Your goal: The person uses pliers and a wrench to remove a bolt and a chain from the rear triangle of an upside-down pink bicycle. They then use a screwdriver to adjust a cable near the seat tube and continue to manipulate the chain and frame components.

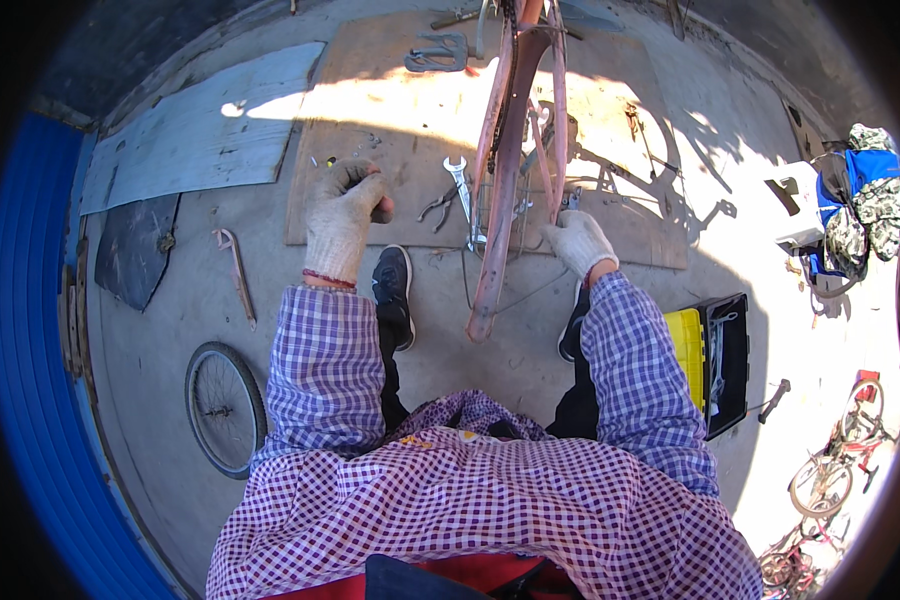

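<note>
A faded pink bicycle frame (pixel 560 100) stands in front of me, with a long rusty mudguard (pixel 500 250) reaching down toward me. My right hand (pixel 582 243), in a pale knit glove, is closed at the lower end of a thin frame tube on the right side. To the left of the frame, my left hand (pixel 342 212), also gloved, hangs with curled fingers; whatever they may hold is hidden. Between that hand and the mudguard lie an open-end wrench (pixel 458 178) and dark-handled pliers (pixel 437 209).
A brown board (pixel 320 205) lies under the frame. To my left are a bicycle wheel (pixel 224 410) and a rusty pipe wrench (pixel 238 280). A black and yellow toolbox (pixel 685 345) stands at right, near a hammer (pixel 773 401). More bicycles (pixel 822 485) are at the far right.
</note>
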